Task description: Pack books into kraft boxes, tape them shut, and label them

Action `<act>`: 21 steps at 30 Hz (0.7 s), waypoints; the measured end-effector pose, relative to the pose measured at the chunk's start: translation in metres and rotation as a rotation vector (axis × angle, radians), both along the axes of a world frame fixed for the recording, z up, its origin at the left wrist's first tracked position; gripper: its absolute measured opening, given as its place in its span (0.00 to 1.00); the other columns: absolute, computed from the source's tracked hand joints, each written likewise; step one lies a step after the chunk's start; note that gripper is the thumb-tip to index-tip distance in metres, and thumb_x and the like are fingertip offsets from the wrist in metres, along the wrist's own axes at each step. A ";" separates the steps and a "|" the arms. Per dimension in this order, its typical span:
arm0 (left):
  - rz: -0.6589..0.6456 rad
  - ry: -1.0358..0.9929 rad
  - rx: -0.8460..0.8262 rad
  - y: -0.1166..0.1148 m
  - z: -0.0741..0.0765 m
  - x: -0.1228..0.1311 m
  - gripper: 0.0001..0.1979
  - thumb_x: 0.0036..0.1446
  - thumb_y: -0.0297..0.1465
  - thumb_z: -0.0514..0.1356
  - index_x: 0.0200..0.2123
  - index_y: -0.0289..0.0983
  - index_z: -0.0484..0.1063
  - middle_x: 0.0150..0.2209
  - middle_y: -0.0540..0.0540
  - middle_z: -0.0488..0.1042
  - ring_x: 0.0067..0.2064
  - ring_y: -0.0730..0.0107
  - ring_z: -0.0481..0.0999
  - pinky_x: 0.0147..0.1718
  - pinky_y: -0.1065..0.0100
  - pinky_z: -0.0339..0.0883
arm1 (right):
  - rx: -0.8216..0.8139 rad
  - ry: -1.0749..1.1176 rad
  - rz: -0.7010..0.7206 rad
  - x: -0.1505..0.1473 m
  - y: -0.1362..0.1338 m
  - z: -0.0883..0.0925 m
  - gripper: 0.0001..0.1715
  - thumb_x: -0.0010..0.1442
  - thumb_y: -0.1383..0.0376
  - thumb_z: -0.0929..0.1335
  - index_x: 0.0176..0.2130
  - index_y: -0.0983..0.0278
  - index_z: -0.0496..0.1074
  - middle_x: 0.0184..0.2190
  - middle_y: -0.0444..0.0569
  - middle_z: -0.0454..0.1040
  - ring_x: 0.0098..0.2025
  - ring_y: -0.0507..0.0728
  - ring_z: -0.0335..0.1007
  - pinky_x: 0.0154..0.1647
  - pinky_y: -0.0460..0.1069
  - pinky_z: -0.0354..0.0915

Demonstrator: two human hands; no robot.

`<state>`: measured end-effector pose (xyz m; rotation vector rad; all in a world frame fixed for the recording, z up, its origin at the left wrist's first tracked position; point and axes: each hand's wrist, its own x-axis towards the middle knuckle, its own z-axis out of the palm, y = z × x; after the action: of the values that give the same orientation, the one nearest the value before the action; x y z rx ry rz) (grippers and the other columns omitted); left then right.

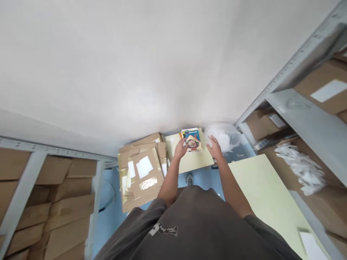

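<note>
On a pale cream tabletop [187, 164] lies a small pile of colourful books, with a blue-covered book [197, 134] showing behind a cream-covered book [193, 143] that has a round picture on its front. My left hand [180, 148] grips the left edge of the cream-covered book, its thumb over the cover. To the right of the books, my right hand [215, 147] is open and holds nothing. Its fingers are apart, close beside a clear plastic bag [225, 135]; whether they touch it, I cannot tell.
Flattened cardboard boxes [145, 168] are stacked left of the tabletop. Metal shelving with cartons [69, 211] stands at left, and another shelf unit [300, 104] at right holds boxes and white plastic bags [300, 166]. A second cream board [252, 184] lies at right.
</note>
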<state>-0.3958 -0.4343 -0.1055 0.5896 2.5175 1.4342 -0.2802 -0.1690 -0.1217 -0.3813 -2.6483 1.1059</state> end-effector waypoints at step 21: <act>0.264 -0.587 0.091 -0.001 -0.106 -0.014 0.21 0.61 0.38 0.68 0.55 0.38 0.78 0.53 0.38 0.83 0.50 0.55 0.83 0.56 0.54 0.74 | 0.186 -0.506 0.222 -0.090 -0.072 -0.091 0.38 0.71 0.64 0.64 0.76 0.69 0.59 0.79 0.66 0.50 0.82 0.70 0.42 0.77 0.66 0.52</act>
<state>-0.4097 -0.4357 -0.2113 -0.1543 2.1156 1.5295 -0.3699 -0.2410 -0.2128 -0.3761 -3.2764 0.9000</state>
